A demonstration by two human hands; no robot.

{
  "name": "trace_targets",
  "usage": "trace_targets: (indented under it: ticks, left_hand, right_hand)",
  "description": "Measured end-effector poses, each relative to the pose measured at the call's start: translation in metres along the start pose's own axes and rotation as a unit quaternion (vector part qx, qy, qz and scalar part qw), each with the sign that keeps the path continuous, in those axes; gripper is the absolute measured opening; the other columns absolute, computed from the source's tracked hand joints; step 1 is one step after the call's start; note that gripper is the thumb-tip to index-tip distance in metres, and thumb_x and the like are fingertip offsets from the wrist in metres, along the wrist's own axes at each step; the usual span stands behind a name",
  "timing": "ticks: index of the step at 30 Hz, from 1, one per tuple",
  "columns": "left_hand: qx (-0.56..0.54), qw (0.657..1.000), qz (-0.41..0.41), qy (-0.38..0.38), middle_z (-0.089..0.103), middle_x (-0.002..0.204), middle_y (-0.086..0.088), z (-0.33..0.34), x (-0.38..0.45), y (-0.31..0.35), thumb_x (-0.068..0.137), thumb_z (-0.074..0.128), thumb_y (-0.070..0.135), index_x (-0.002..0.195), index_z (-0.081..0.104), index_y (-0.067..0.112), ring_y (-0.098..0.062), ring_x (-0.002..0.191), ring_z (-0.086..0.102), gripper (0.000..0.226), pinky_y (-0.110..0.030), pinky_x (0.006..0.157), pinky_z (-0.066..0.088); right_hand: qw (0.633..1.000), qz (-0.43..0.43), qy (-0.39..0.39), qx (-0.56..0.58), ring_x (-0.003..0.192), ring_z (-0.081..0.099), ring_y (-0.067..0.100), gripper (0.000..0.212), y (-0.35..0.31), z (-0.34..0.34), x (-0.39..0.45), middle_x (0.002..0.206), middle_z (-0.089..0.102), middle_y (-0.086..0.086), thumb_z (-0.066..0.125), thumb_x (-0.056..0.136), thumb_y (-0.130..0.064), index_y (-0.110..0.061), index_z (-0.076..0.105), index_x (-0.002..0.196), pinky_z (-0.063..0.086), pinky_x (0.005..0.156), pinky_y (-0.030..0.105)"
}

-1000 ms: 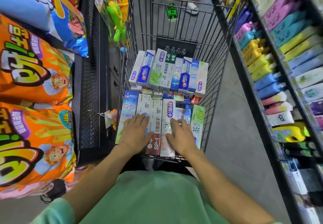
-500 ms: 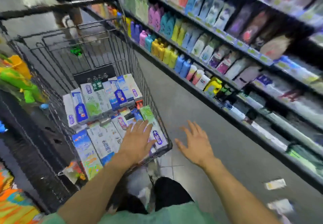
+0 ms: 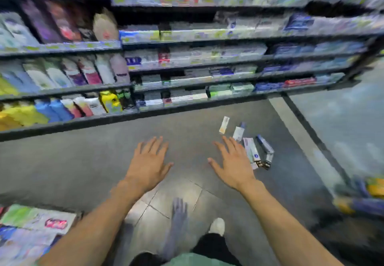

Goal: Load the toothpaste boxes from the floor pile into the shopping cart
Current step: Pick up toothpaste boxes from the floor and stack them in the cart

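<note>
Several toothpaste boxes (image 3: 254, 149) lie scattered on the grey floor at centre right, white and blue ones side by side, with a white and orange box (image 3: 224, 125) a little farther off. My left hand (image 3: 148, 163) and my right hand (image 3: 233, 163) are stretched out over the floor, fingers spread, holding nothing. The right hand is just left of the boxes and apart from them. Toothpaste boxes in the shopping cart (image 3: 31, 226) show at the bottom left corner, blurred. The whole view is motion-blurred.
Dark shelves (image 3: 187, 62) with boxes and bottles run across the back. A pale floor stripe (image 3: 299, 132) runs diagonally at right. Blurred yellow and blue goods (image 3: 361, 197) sit at the right edge. My shoe (image 3: 217, 225) stands on the floor tiles below.
The view has swung right, away from the cart toward the floor pile. Both hands left the boxes in the cart and now hover open over the floor.
</note>
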State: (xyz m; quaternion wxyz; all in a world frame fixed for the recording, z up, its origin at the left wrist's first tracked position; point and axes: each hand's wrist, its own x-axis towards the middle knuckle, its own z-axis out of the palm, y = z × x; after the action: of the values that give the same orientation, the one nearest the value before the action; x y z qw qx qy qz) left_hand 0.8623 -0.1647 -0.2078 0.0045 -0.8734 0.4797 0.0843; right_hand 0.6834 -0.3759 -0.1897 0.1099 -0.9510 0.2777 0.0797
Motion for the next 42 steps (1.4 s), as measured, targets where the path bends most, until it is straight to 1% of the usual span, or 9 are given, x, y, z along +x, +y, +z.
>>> trace_targets:
  ticks: [5, 8, 11, 14, 19, 26, 34, 37, 42]
  left_hand:
    - [0.022, 0.994, 0.098, 0.032, 0.053, 0.148, -0.014, -0.019, 0.094, 0.116, 0.095, 0.038, 0.056, 0.14, 0.058, 0.011, -0.032, 0.137, 0.05, 0.066, -0.055, 0.109, 0.041]
    - [0.019, 0.993, 0.115, 0.018, 0.034, 0.162, -0.012, -0.02, 0.137, 0.179, 0.102, 0.042, 0.054, 0.15, 0.045, 0.014, -0.03, 0.148, 0.033, 0.063, -0.051, 0.119, 0.026]
    - [0.022, 0.993, 0.119, -0.003, 0.019, 0.168, -0.01, -0.017, 0.17, 0.223, 0.103, 0.036, 0.057, 0.156, 0.033, 0.018, -0.028, 0.153, 0.022, 0.067, -0.047, 0.123, 0.018]
    - [0.019, 0.993, 0.118, -0.022, 0.02, 0.167, -0.009, -0.015, 0.199, 0.252, 0.102, 0.037, 0.058, 0.156, 0.033, 0.018, -0.028, 0.152, 0.024, 0.067, -0.047, 0.122, 0.02]
    - [0.036, 0.988, 0.141, -0.048, 0.023, 0.167, -0.006, -0.016, 0.258, 0.285, 0.102, 0.032, 0.059, 0.158, 0.027, 0.02, -0.024, 0.152, 0.023, 0.068, -0.045, 0.123, 0.016]
    - [0.037, 0.986, 0.142, -0.082, 0.016, 0.169, -0.005, -0.002, 0.367, 0.288, 0.103, 0.027, 0.059, 0.16, 0.019, 0.021, -0.023, 0.154, 0.018, 0.07, -0.044, 0.125, 0.013]
    - [0.037, 0.982, 0.17, -0.076, 0.011, 0.169, -0.003, 0.035, 0.537, 0.268, 0.104, 0.025, 0.058, 0.16, 0.017, 0.021, -0.021, 0.155, 0.01, 0.068, -0.043, 0.125, 0.009]
    - [0.037, 0.98, 0.182, -0.074, 0.025, 0.166, -0.006, 0.078, 0.588, 0.269, 0.103, 0.035, 0.056, 0.157, 0.027, 0.017, -0.024, 0.153, 0.022, 0.067, -0.046, 0.122, 0.017]
    - [0.034, 0.978, 0.198, -0.049, 0.061, 0.136, -0.014, 0.215, 0.654, 0.254, 0.091, 0.063, 0.049, 0.136, 0.054, 0.008, -0.033, 0.123, 0.06, 0.061, -0.048, 0.101, 0.049]
  right_hand:
    - [0.992, 0.123, 0.015, 0.019, 0.149, 0.028, 0.033, 0.087, 0.13, -0.012, -0.026, 0.161, 0.035, 0.012, 0.016, 0.087, -0.072, -0.021, 0.04, 0.152, 0.022, 0.122, 0.047]
    - [0.986, 0.162, 0.02, 0.025, 0.152, 0.021, 0.031, 0.091, 0.201, -0.021, -0.034, 0.165, 0.026, 0.009, 0.009, 0.084, -0.074, -0.023, 0.031, 0.156, 0.016, 0.125, 0.045]
    - [0.981, 0.187, 0.025, 0.042, 0.153, 0.017, 0.029, 0.082, 0.259, -0.026, -0.033, 0.165, 0.024, 0.01, 0.019, 0.092, -0.071, -0.022, 0.029, 0.157, 0.015, 0.125, 0.045]
    - [0.978, 0.202, 0.034, 0.045, 0.152, 0.023, 0.03, 0.087, 0.298, -0.027, -0.025, 0.163, 0.029, 0.012, 0.014, 0.088, -0.073, -0.021, 0.033, 0.156, 0.018, 0.124, 0.045]
    - [0.973, 0.22, 0.02, 0.062, 0.152, 0.021, 0.03, 0.092, 0.337, -0.026, 0.009, 0.164, 0.026, 0.011, 0.008, 0.084, -0.073, -0.021, 0.031, 0.156, 0.016, 0.125, 0.043]
    - [0.967, 0.241, 0.008, 0.082, 0.145, 0.034, 0.031, 0.089, 0.379, -0.023, 0.1, 0.158, 0.036, 0.011, 0.018, 0.084, -0.07, -0.016, 0.036, 0.152, 0.03, 0.118, 0.049]
    - [0.953, 0.268, 0.038, 0.135, 0.153, 0.019, 0.026, 0.082, 0.427, 0.002, 0.259, 0.167, 0.02, 0.008, 0.031, 0.092, -0.067, -0.017, 0.027, 0.158, 0.018, 0.124, 0.041]
    - [0.964, 0.241, 0.044, 0.106, 0.148, 0.032, 0.033, 0.093, 0.443, 0.046, 0.309, 0.161, 0.034, 0.014, 0.024, 0.085, -0.071, -0.008, 0.038, 0.152, 0.03, 0.119, 0.047]
    - [0.969, 0.235, 0.021, 0.079, 0.143, 0.04, 0.031, 0.081, 0.481, 0.167, 0.385, 0.154, 0.043, 0.012, 0.037, 0.088, -0.066, -0.009, 0.044, 0.145, 0.035, 0.115, 0.046]
